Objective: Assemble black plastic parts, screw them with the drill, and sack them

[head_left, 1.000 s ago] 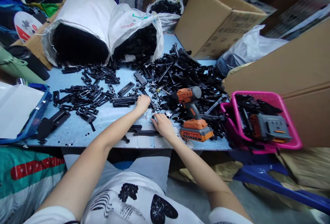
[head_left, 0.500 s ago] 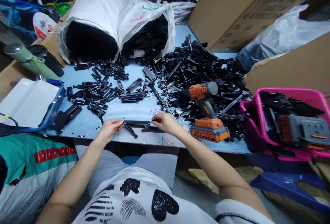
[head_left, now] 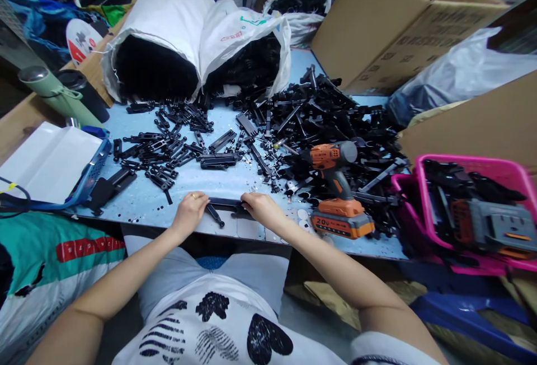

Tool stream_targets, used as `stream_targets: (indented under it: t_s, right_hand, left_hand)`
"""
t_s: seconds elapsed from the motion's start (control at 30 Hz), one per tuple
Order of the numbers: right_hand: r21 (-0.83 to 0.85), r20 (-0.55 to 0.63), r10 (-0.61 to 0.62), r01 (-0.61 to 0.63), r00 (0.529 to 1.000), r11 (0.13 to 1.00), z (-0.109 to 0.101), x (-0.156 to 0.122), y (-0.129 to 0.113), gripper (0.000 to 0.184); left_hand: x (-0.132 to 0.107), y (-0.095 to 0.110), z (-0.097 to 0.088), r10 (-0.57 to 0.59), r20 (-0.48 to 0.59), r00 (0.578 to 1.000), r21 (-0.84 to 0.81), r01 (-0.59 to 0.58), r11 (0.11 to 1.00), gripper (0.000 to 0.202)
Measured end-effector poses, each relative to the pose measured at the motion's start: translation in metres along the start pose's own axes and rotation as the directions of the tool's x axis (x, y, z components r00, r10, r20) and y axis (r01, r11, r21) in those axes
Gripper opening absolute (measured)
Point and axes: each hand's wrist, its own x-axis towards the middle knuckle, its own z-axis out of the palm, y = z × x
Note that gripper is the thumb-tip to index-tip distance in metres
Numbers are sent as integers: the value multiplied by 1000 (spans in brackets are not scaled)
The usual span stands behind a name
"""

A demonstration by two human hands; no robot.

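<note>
My left hand (head_left: pixel 189 211) and my right hand (head_left: pixel 260 207) rest near the front edge of the light-blue table (head_left: pixel 138 200). Between them lies a long black plastic strip (head_left: pixel 225 203); each hand is closed on one end of it. A shorter black piece (head_left: pixel 215 215) lies just under the strip. An orange cordless drill (head_left: pixel 335 188) stands upright on its battery right of my right hand. A large heap of black plastic parts (head_left: pixel 319 118) covers the table's right half.
Two white sacks (head_left: pixel 180 34) of black parts lie open at the back. Cardboard boxes (head_left: pixel 390 23) stand at the back right. A pink basket (head_left: pixel 470 208) with parts sits at the right. A white sheet on a blue tray (head_left: pixel 46 163) and a green bottle (head_left: pixel 54 96) are on the left.
Both hands drew back from the parts pile to the table's front edge and took hold of the long black strip's ends, then moved closer together. The camera view shifted.
</note>
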Motion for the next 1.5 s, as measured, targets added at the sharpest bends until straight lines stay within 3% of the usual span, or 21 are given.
stream_targets:
  t_s: [0.17,0.27,0.33,0.4,0.47,0.53,0.6,0.67,0.73,0.8,0.87,0.9,0.93,1.0,1.07,1.17,1.23,1.3,1.37,1.4,1.5]
  right_hand:
    - [148,-296,-110,159,949,976,39,-23,20,30]
    - [70,-327,-192,226,925,971,53,-33,31,40]
    - [-46,-311,-185,179,932,983,58,-34,35,45]
    - [-164,-336,-104,51,936,985,60,-32,38,51]
    - [-237,-387,-59,-37,920,971,57,-30,40,56]
    - [-267,-419,-108,-9,901,964,47,-32,41,58]
    - [-247,-433,-216,116,875,962,26,-38,39,59]
    - [-128,-424,-353,331,834,935,1,-50,30,60]
    - [108,-450,-474,574,757,812,-19,-61,11,60]
    - [362,-552,-518,747,654,558,-27,-66,-14,59]
    - [483,-706,-429,826,563,289,-16,-62,-43,58]
    - [503,-772,-317,834,551,225,-6,-57,-57,58]
    - [524,-811,-165,822,561,223,6,-50,-68,59]
    - [595,-802,180,738,569,318,30,-29,-82,61]
    - [658,-753,368,645,546,390,43,0,-77,55]
    - [605,-773,235,575,589,550,29,59,-32,44]
    - [520,-737,195,359,647,775,5,106,17,37]
    - [396,-659,234,65,715,916,-22,151,67,32]
    - [202,-485,282,-208,828,957,-42,189,107,29]
    - [109,-404,320,-302,857,947,-48,204,121,30]
    - [-23,-279,411,-434,868,901,-53,231,146,39]
  left_hand:
    - [-16,-5,7,197,66,978,360,-208,910,28]
    - [-16,-5,3,256,51,965,453,-251,855,29]
    - [-11,1,5,313,50,948,462,-300,834,30]
    - [-2,10,14,400,142,906,425,-420,802,34]
    - [10,20,24,451,277,848,376,-528,761,39]
    - [19,31,29,419,349,838,366,-534,762,42]
    - [22,43,23,389,326,862,347,-491,799,48]
    - [17,59,5,450,254,857,206,-502,840,55]
    - [6,81,-17,547,151,823,-76,-542,837,56]
    - [-6,107,-34,587,58,807,-396,-521,756,58]
    - [-15,130,-41,571,-57,819,-602,-484,635,57]
    - [-17,137,-40,530,-121,839,-643,-473,602,57]
    - [-19,141,-36,477,-180,860,-653,-467,596,57]
    - [-17,137,-24,385,-250,889,-601,-454,658,60]
    - [-10,117,-9,392,-290,873,-462,-486,742,68]
    - [12,69,15,518,-273,811,-71,-554,829,78]
    - [34,39,30,490,-122,863,185,-465,866,79]
    - [64,21,42,372,56,926,329,-369,869,78]
    - [101,17,53,254,124,959,409,-283,867,67]
    - [122,20,59,204,123,971,431,-238,871,59]
    - [190,35,77,24,138,990,439,-83,895,36]
